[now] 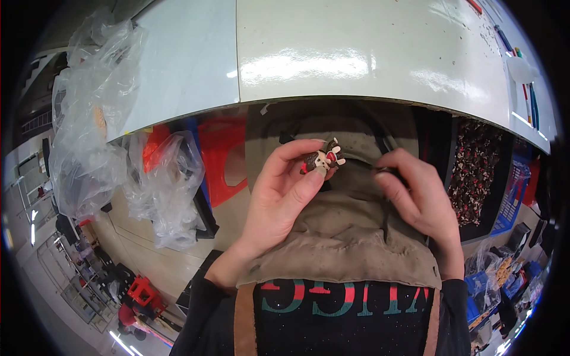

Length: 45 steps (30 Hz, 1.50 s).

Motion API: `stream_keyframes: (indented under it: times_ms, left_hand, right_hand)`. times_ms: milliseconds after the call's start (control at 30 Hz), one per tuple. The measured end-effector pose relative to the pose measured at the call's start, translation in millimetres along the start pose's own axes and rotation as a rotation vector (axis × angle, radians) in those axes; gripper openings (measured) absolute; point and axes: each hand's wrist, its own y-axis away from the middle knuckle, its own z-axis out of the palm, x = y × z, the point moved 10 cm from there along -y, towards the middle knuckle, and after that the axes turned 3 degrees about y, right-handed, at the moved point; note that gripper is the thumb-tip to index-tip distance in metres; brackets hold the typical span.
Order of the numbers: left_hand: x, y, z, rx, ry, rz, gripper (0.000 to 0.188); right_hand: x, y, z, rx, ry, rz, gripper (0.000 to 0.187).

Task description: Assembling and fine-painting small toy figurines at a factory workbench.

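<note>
A small animal figurine (pixel 323 159), dark brown and cream with red parts, is pinched between the thumb and fingers of my left hand (pixel 282 193). It is held over my lap, in front of the brown apron (pixel 332 261). To its right, apart from the figurine, is my right hand (pixel 418 193), its thumb and forefinger closed together. Something small and dark shows at those fingertips, too small to name. Neither hand touches the table (pixel 356 41).
On the right stands a black bin (pixel 472 172) full of similar brown, red and cream pieces, with a blue basket (pixel 510 193) beside it. Clear plastic bags (pixel 98 113) hang at the left, near a red stool (pixel 218 166). Slim tools (pixel 528 107) lie on the table's far right.
</note>
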Motion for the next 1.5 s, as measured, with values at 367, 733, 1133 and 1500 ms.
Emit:
stream_keyframes:
  times_ms: [367, 733, 1133, 1500]
  left_hand:
    - [-3.7, 7.4, 10.4, -0.057, 0.034, 0.004, 0.038]
    - [-1.3, 5.2, 19.5, -0.095, -0.019, 0.050, 0.039]
    - [-1.4, 3.3, 20.3, -0.125, -0.063, 0.075, 0.038]
    - [-2.2, 3.8, 19.6, -0.137, -0.030, 0.078, 0.038]
  right_hand:
    - [-22.0, -4.6, 20.9, 0.002, -0.060, -0.127, 0.015]
    - [-27.1, -0.9, 9.4, 0.200, 0.037, -0.268, 0.018]
    - [-25.7, -1.2, 8.1, 0.230, 0.087, -0.281, 0.019]
    - [-19.1, -3.8, 15.9, 0.165, -0.053, -0.250, 0.018]
